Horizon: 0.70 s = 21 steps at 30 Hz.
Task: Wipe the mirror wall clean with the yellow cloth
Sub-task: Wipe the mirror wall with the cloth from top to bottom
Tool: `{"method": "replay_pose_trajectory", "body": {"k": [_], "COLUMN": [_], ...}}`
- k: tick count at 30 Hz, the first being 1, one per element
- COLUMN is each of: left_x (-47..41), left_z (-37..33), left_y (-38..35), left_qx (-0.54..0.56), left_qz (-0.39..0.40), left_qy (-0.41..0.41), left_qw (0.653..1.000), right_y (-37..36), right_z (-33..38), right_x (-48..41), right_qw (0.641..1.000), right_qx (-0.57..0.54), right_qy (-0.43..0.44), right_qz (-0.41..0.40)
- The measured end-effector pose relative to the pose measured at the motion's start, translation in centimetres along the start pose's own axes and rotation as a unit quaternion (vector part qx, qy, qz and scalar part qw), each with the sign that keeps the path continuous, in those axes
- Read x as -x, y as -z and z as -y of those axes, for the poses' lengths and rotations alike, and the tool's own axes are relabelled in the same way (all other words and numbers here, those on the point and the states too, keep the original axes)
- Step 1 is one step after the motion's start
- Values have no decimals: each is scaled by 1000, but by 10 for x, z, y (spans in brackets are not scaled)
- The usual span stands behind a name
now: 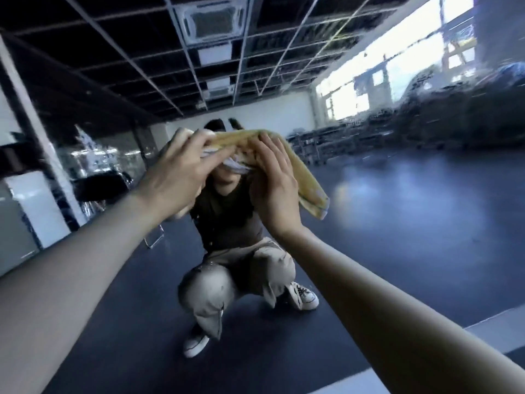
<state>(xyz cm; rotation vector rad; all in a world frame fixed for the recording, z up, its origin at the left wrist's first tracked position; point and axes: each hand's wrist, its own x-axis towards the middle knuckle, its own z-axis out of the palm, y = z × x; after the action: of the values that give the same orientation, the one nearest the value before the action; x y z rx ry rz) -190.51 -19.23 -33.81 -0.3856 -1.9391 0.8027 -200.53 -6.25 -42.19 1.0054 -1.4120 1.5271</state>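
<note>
Wiping looks under way. At mid-frame both hands work the yellow cloth [308, 187], a soft folded length with one end drooping, against the mirror wall [412, 180]. The left hand [181, 172] seems to pinch the cloth's left end, though blur hides detail. The right hand [272, 180] presses flat, fingers straight and slightly spread. The glass is hard and glossy, streaked wet at upper right. The next move probably calls for firm, overlapping strokes there.
</note>
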Motion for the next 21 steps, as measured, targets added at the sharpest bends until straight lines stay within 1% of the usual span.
{"method": "replay_pose_trajectory", "body": {"k": [2, 4, 6, 7, 9, 10, 11, 12, 13, 14, 16, 17, 18, 20, 21], "left_x": [22, 49, 81, 99, 130, 144, 149, 150, 149, 146, 137, 130, 122, 118, 120], "left_z": [0, -14, -43, -60, -92, -101, -104, -101, -92, -78, -44, -25, -9, 26, 40], "left_y": [-2, -10, -22, -28, -33, -37, -38, -36, -31, -24, -6, 3, 13, 28, 31], "left_qx": [3, 15, 48, 61, 86, 102, 117, 134, 143, 137, 83, 93, 119, 66, 63], "left_qz": [-43, -80, -100, -102, -61, -22, 2, 32, 57, 64, 42, 47, 25, -35, -55], "left_qy": [75, 156, 226, 242, 237, 251, 269, 284, 272, 232, 175, 198, 242, 288, 295], "left_qw": [996, 984, 968, 963, 966, 962, 956, 949, 950, 961, 980, 975, 963, 955, 952], "right_y": [-12, -19, -18, -14, -2, 4, 12, 16, 17, 14, -4, -17, -33, -67, -82], "right_z": [9, 5, -10, -20, -37, -42, -48, -49, -46, -38, -14, 0, 16, 44, 54], "right_x": [-1, 13, 38, 53, 83, 93, 95, 92, 83, 73, 46, 32, 18, -4, -11], "right_qw": [999, 991, 975, 965, 938, 920, 902, 887, 877, 873, 880, 888, 896, 911, 921], "right_qx": [14, 49, 87, 104, 140, 161, 184, 202, 212, 215, 213, 208, 198, 170, 153], "right_qy": [46, 108, 177, 206, 254, 277, 297, 316, 334, 347, 347, 338, 330, 309, 295], "right_qz": [24, 57, 97, 124, 191, 227, 253, 269, 274, 269, 245, 231, 220, 212, 203]}}
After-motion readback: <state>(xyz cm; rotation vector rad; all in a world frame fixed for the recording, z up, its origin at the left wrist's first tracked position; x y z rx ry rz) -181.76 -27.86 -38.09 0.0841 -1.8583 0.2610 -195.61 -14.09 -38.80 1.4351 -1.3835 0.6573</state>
